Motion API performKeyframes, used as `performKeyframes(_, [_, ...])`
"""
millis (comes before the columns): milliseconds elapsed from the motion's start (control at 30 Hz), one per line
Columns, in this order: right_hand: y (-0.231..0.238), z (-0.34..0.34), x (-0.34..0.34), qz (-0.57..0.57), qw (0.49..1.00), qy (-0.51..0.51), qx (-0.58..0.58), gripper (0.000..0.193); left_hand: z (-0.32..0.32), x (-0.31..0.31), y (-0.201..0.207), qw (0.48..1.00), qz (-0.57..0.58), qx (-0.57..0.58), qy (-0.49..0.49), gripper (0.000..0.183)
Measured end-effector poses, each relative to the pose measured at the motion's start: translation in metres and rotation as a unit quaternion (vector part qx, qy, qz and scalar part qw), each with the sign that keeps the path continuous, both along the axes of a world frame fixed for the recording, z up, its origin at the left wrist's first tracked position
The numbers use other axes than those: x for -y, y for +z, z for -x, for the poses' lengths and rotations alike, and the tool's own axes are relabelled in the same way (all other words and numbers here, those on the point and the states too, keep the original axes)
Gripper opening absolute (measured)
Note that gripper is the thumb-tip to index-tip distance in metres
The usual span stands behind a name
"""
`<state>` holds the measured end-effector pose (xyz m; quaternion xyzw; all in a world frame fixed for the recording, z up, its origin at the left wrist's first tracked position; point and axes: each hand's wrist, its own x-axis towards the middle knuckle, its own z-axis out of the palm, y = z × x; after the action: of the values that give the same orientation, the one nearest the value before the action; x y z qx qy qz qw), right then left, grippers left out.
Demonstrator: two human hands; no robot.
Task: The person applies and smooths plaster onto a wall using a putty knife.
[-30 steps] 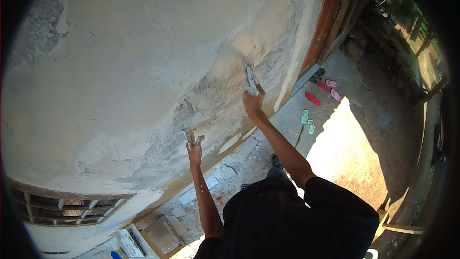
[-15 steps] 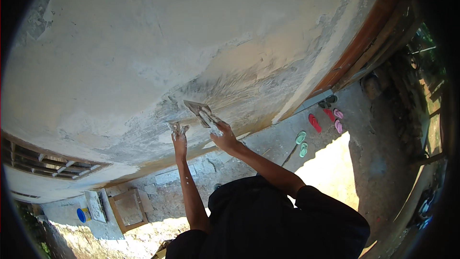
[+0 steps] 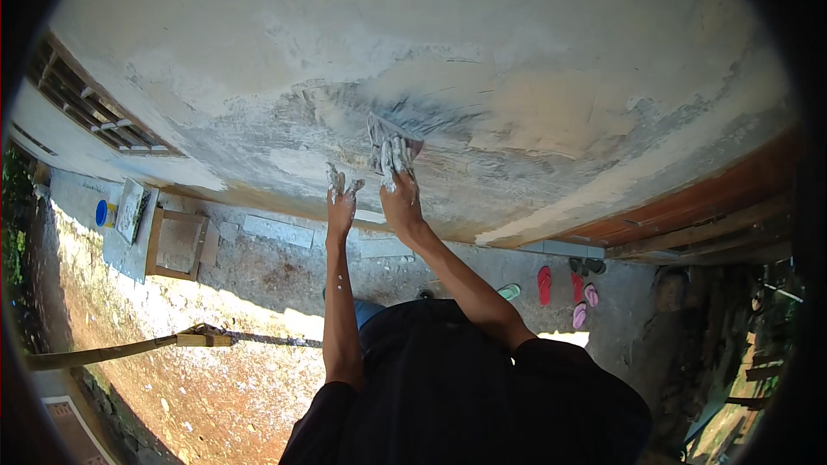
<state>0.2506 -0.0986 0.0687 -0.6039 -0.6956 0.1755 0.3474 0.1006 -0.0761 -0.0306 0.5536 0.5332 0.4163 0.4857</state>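
1. The right hand [image 3: 399, 194] is clamping on a flat scraper [image 3: 388, 127], its fingers showing thick white paste.
2. The scraper is lying against the wall [image 3: 534, 17], over a streaky grey patch above the wall's lower edge.
3. The left hand [image 3: 341, 200] is reaching up just beside the right, its paste-covered fingers standing apart; whether it is touching the wall, I cannot tell.
4. A blue bucket [image 3: 105, 213] and a wood-framed board [image 3: 177, 244] are sitting near the floor's left end.
5. Red sandals [image 3: 544, 285] and pink sandals [image 3: 580, 316] are lying toward the floor's right end.
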Motion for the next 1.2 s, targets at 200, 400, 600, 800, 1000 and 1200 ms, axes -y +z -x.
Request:
performKeyframes(200, [0.068,-0.065,0.038,-0.23,0.951,-0.03,-0.205,0.039,-0.005,-0.008,-0.001,0.987,-0.127,-0.001,0.098,0.029])
performKeyframes(400, [0.079,-0.073,-0.007,-0.255,0.953,-0.158,-0.039,0.041,-0.036,-0.03,0.025,0.981,-0.088,0.146,0.095,0.026])
performKeyframes(600, [0.014,-0.002,-0.026,-0.188,0.972,-0.133,-0.042,0.037,-0.04,-0.014,0.017,0.988,-0.144,-0.018,0.06,0.029])
performKeyframes(800, [0.011,0.015,0.026,-0.062,0.961,0.003,-0.269,0.038,-0.051,0.028,0.063,0.969,-0.048,0.24,-0.023,0.039])
performKeyframes(1000, [0.041,-0.004,0.064,0.037,0.888,0.034,-0.457,0.038,-0.071,0.076,0.087,0.975,-0.212,0.005,-0.061,0.039])
performKeyframes(1200, [0.04,-0.087,0.057,-0.045,0.971,0.16,-0.171,0.042,-0.103,0.083,0.132,0.977,-0.171,-0.044,0.123,0.031])
